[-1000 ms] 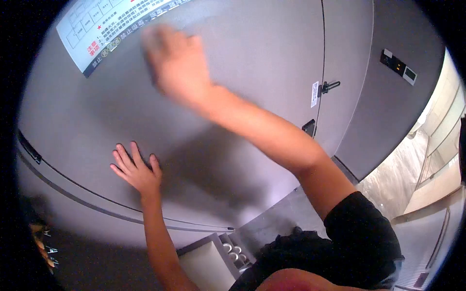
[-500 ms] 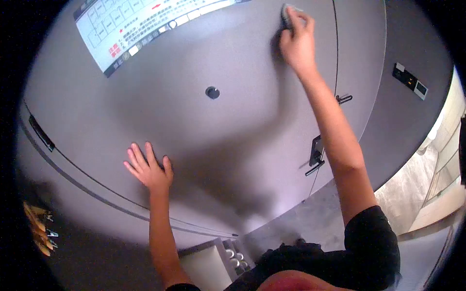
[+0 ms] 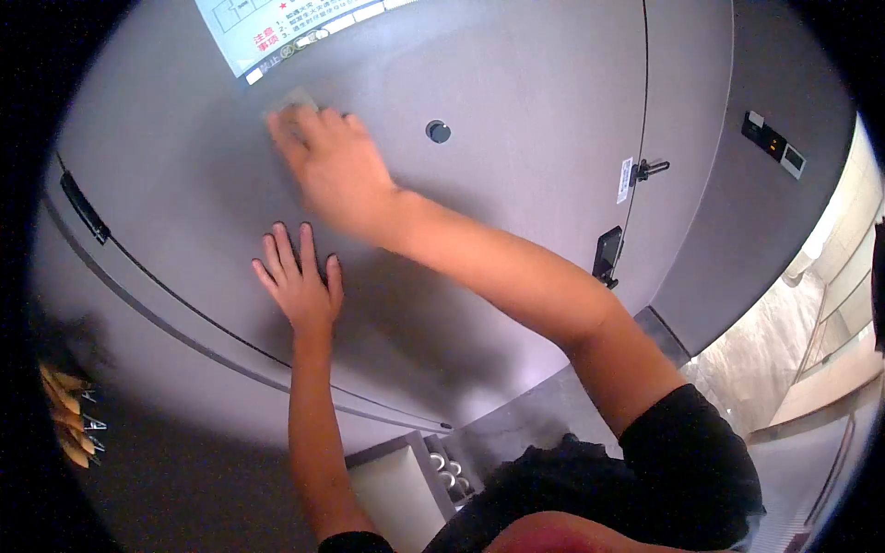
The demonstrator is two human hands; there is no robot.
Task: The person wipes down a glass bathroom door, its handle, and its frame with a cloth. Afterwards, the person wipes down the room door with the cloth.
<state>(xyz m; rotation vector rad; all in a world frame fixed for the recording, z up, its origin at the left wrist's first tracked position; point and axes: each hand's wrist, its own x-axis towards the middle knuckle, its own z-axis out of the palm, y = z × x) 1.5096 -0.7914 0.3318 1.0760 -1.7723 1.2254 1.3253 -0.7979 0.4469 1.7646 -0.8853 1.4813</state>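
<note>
My right hand (image 3: 341, 175) presses a greyish cloth (image 3: 297, 98) against the grey door (image 3: 516, 120), just below the printed notice (image 3: 295, 23). The fingers are bent around the cloth and slightly blurred; only its upper edge shows. Lower on the same door, my left hand (image 3: 302, 281) lies flat with fingers spread, holding nothing. To the right of my right hand is the round peephole (image 3: 439, 132).
A black door lock (image 3: 607, 251) and a latch (image 3: 651, 171) sit along the door's right edge. A dark hinge (image 3: 85, 207) is at the left. A control panel (image 3: 774, 146) hangs on the right wall. Wooden hangers (image 3: 64, 415) show at lower left.
My right hand has swept the cloth from the door's upper right to the left, below the notice. My left hand stays flat on the door. The view has shifted slightly.
</note>
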